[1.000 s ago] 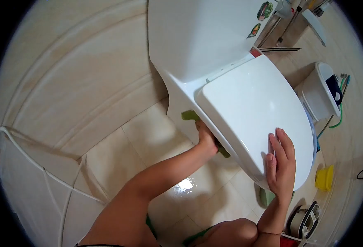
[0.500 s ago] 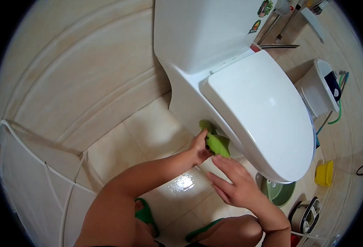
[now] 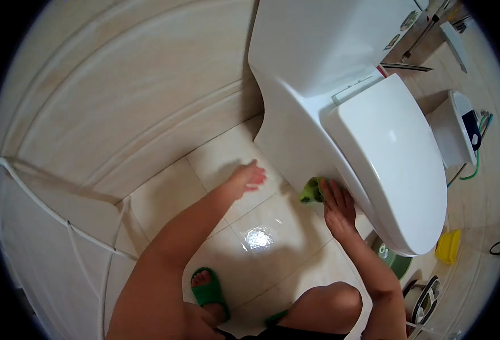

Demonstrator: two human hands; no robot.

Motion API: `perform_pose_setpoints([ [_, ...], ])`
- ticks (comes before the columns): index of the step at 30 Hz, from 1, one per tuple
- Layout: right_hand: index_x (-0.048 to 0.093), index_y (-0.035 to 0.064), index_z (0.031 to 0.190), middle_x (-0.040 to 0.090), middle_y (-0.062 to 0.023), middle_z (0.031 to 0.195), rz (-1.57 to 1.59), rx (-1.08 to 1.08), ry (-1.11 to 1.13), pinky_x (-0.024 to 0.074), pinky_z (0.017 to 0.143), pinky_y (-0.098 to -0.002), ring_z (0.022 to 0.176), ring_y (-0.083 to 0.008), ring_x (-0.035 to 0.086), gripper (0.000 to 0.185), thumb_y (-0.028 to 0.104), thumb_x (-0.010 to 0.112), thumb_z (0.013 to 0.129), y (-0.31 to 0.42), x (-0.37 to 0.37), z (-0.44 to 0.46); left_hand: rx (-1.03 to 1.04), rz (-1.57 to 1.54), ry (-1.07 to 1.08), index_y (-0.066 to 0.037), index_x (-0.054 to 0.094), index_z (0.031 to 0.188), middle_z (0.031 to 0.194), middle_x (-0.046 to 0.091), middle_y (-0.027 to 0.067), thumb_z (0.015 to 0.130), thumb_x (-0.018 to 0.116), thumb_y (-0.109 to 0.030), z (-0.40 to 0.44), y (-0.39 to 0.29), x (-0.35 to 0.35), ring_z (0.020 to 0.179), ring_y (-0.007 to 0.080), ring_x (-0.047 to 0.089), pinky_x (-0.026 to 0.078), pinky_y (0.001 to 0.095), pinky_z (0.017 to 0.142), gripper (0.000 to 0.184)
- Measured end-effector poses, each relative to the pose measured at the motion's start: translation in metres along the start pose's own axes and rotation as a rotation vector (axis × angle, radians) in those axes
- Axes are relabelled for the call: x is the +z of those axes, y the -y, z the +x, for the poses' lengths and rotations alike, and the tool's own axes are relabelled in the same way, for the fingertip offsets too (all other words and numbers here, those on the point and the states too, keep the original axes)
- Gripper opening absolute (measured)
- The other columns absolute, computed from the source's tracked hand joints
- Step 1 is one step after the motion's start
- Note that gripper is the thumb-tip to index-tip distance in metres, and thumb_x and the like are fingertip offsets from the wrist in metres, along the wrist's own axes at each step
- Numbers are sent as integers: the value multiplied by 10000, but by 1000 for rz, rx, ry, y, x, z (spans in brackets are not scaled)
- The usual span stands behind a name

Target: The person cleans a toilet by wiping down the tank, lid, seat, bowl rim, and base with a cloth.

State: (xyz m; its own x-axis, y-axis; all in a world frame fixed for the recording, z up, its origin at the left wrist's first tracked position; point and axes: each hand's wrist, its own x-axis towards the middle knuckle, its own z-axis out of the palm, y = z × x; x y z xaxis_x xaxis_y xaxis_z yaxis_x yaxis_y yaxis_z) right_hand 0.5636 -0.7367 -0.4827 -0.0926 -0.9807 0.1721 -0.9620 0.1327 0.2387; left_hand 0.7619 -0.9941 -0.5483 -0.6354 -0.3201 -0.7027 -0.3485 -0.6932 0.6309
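Observation:
My right hand (image 3: 339,208) is on a green cloth (image 3: 311,191), pressed against the lower side of a white toilet (image 3: 295,133). The cloth sticks out bunched to the left of the fingers; the part under the hand is hidden. Over the floor tiles to the left, my left hand (image 3: 247,178) is open and holds nothing, its fingers apart and a little blurred. The toilet lid (image 3: 394,164) is down, above and to the right of my right hand.
Wet floor tiles (image 3: 259,238) shine below my hands. A green basin (image 3: 394,262) and a yellow container (image 3: 448,247) stand beyond the toilet, with a white bin (image 3: 453,133) farther up. At left is a white-framed piece (image 3: 62,218). A green slipper (image 3: 207,292) is on my foot.
The green cloth has passed from my left hand to my right, which is now against the toilet's side. My left hand has drawn away leftward. The view has shifted left.

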Motion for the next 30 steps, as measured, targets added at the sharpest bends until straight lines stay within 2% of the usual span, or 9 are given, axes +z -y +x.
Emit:
perform_pose_setpoints([
  [2, 532, 31, 1331, 297, -27, 1545, -260, -171, 190, 306, 1112, -330, 1409, -203, 294, 443, 114, 528, 896, 2, 15, -7, 88, -48, -88, -64, 583, 1246, 1171, 634, 91, 996, 387, -504, -5, -10, -20, 1072, 209, 576, 456, 396, 933, 543],
  [3, 507, 52, 1367, 278, -1, 1551, -63, -107, 260, 281, 1141, -357, 1434, -185, 246, 469, 101, 517, 900, 8, 15, -3, 181, -103, -179, -65, 593, 1224, 1145, 649, 83, 996, 396, -478, -8, -15, -26, 1040, 199, 586, 458, 388, 915, 511],
  [8, 575, 46, 1305, 286, -19, 1545, 593, 112, 302, 189, 1183, -442, 1423, -209, 243, 461, 158, 560, 858, 47, 112, 81, 180, -216, -145, -60, 590, 1221, 1149, 647, 87, 1008, 389, -430, -13, -20, -34, 1038, 197, 586, 448, 375, 927, 472],
  [10, 665, 37, 1176, 297, -37, 1538, -109, -226, 57, 174, 1187, -443, 1404, -239, 264, 382, 168, 549, 836, 66, 172, 134, 173, -211, -140, -59, 590, 1222, 1153, 645, 86, 1010, 387, -421, -16, -17, -37, 1039, 197, 586, 450, 375, 927, 466],
  [13, 719, 43, 1058, 357, -57, 1494, -72, -263, 17, 192, 1179, -453, 1389, -251, 277, 320, 177, 536, 833, 91, 152, 194, 139, -196, -179, -58, 590, 1219, 1153, 647, 88, 1005, 398, -416, -22, -9, -45, 1029, 198, 590, 451, 374, 923, 460],
  [15, 413, 33, 1417, 392, -77, 1472, -332, -304, 256, 168, 1196, -362, 1397, -283, 274, 556, 130, 471, 873, 98, 135, 200, 130, -153, -216, -64, 590, 1220, 1147, 650, 94, 998, 407, -409, -27, -5, -49, 1018, 199, 596, 451, 371, 922, 449],
  [22, 399, 9, 1394, 418, -119, 1439, 447, -53, 491, 300, 1142, -400, 1353, -325, 345, 586, 51, 505, 820, 24, 119, 21, 192, -179, -217, -69, 584, 1226, 1151, 647, 98, 992, 427, -379, -14, -7, -55, 1029, 201, 593, 451, 362, 919, 419],
  [27, 374, 43, 1432, 322, -127, 1513, 3, -386, 432, 249, 1175, -395, 1403, -315, 276, 583, 94, 495, 864, -16, 147, -49, 198, -160, -191, -66, 571, 1244, 1169, 634, 94, 983, 469, -399, -11, -10, -47, 1034, 201, 589, 459, 359, 929, 435],
  [30, 416, 47, 1412, 321, -107, 1516, 89, -283, 321, 271, 1165, -394, 1390, -324, 291, 530, 127, 465, 890, 25, 162, 24, 145, -176, -233, -59, 585, 1216, 1138, 646, 90, 987, 445, -366, -6, -1, -39, 1017, 194, 590, 452, 357, 912, 408],
])
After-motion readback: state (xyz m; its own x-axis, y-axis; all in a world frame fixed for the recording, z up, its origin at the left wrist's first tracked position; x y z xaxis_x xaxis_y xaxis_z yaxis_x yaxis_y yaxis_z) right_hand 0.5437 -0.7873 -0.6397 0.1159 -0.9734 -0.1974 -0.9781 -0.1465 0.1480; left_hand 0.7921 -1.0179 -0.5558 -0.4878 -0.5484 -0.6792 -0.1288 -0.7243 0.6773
